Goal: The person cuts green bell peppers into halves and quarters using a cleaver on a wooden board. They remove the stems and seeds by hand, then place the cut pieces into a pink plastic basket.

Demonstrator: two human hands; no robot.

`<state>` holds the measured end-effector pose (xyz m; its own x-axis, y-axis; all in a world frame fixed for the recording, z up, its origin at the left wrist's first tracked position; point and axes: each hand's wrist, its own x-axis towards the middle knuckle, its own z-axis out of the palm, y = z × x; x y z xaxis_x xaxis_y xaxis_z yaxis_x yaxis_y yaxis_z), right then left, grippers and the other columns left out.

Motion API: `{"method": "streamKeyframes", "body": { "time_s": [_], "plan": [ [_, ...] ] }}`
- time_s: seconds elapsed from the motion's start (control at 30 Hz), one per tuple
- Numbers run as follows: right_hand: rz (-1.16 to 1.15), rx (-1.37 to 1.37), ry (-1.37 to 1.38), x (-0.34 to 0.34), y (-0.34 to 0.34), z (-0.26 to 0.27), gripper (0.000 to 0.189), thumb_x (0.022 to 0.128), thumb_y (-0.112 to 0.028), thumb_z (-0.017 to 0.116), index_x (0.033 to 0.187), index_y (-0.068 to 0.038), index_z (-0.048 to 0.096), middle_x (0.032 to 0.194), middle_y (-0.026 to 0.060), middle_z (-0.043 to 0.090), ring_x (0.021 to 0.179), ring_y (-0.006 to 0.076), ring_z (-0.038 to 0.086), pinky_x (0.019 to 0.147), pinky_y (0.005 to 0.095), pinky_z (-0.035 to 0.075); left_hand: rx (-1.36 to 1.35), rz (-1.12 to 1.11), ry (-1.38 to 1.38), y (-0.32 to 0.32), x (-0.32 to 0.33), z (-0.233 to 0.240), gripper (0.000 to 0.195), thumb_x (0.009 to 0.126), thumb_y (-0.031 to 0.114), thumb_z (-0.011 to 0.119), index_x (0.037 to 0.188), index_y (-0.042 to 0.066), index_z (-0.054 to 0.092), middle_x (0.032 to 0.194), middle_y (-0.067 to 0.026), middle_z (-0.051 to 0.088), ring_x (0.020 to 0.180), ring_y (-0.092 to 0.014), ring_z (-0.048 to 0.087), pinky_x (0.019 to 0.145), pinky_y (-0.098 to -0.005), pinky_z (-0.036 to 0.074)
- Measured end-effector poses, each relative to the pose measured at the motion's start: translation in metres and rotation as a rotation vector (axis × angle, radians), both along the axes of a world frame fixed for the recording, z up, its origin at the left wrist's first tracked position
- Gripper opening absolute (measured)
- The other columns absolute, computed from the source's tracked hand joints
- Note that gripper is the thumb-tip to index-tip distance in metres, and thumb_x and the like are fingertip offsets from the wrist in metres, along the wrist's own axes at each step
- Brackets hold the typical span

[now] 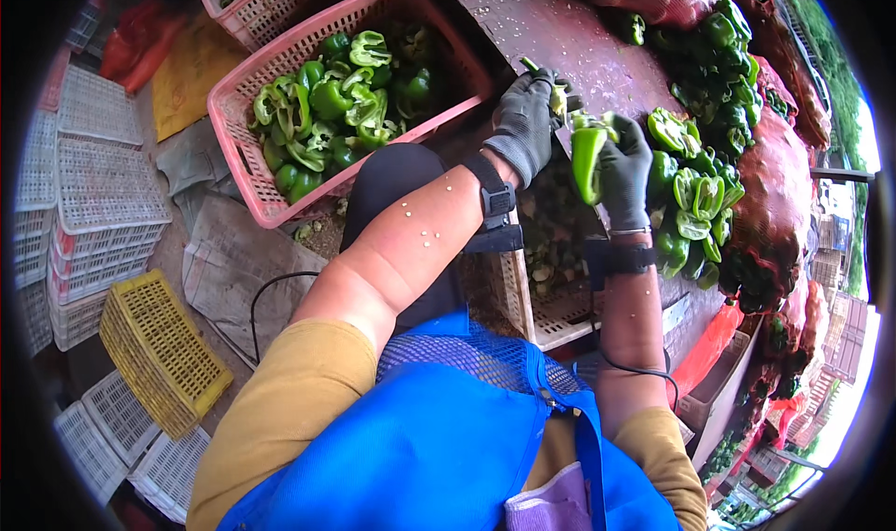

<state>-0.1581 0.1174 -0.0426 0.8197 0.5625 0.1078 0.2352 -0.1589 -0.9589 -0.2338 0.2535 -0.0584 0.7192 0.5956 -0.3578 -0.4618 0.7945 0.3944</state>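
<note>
My left hand, in a dark knitted glove, is closed around a pale green pepper core with a stem piece poking out above the fingers. My right hand, gloved alike, grips an opened green bell pepper whose cut side faces the left hand. Both hands are close together over the edge of the work surface. Behind the pepper runs a narrow strip, perhaps a blade; what it belongs to is hidden. Right of the right hand lie whole and cut green peppers. A pink crate at the left holds opened peppers.
A pale crate with pepper scraps stands below my hands. The seed-strewn work surface stretches away behind them. Red mesh sacks of peppers line the right. A yellow crate and stacked white crates stand at the left.
</note>
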Motion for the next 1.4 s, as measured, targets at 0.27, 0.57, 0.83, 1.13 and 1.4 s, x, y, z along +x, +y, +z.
{"method": "streamKeyframes", "body": {
  "time_s": [0.27,0.57,0.83,1.13,1.4],
  "plan": [
    [0.163,0.169,0.075,-0.014,0.110,0.046,0.033,0.095,-0.016,0.064,0.123,0.000,0.056,0.107,0.0100,0.065,0.090,0.0141,0.064,0.078,0.0274,0.054,0.437,-0.635,0.280,-0.058,0.000,-0.091,0.012,0.091,0.004,0.050,0.094,0.011,0.059,0.076,0.0016,0.056,0.059,-0.015,0.053,0.053,-0.0305,0.043],
    [0.185,-0.238,-0.554,0.106,0.142,-0.020,0.059,0.080,-0.019,0.073,0.134,-0.009,0.050,0.121,0.0152,0.059,0.104,0.0305,0.063,0.091,0.0391,0.051,1.760,-1.074,0.352,-0.054,-0.032,-0.016,0.049,0.091,0.037,0.055,0.126,0.004,0.056,0.117,-0.0198,0.063,0.110,-0.037,0.060,0.093,-0.0465,0.048],
    [-0.399,-0.820,-0.648,0.301,0.134,-0.055,0.076,0.076,-0.034,0.076,0.144,-0.021,0.044,0.138,0.0175,0.050,0.120,0.0384,0.055,0.101,0.0451,0.046,1.753,-1.052,0.254,-0.048,-0.029,0.000,0.046,0.094,0.033,0.055,0.129,0.004,0.052,0.116,-0.0173,0.061,0.107,-0.036,0.059,0.090,-0.0461,0.048],
    [-0.229,-0.631,-0.690,0.315,0.102,-0.097,0.046,0.082,-0.029,0.069,0.123,-0.012,0.057,0.114,0.0206,0.061,0.105,0.0425,0.060,0.090,0.0481,0.050,1.637,-0.853,0.292,-0.043,-0.014,-0.012,0.048,0.093,0.036,0.057,0.129,0.005,0.054,0.114,-0.0191,0.062,0.106,-0.038,0.060,0.092,-0.0452,0.048],
    [0.455,-0.055,0.280,0.073,0.028,-0.008,0.039,0.094,-0.017,0.066,0.126,0.000,0.054,0.107,0.0063,0.064,0.094,0.0125,0.063,0.075,0.0275,0.054,0.601,-0.193,0.333,-0.004,0.004,-0.012,0.066,0.096,0.039,0.062,0.146,0.003,0.037,0.120,-0.0057,0.057,0.105,-0.013,0.058,0.087,-0.0286,0.051]
  ]
}}
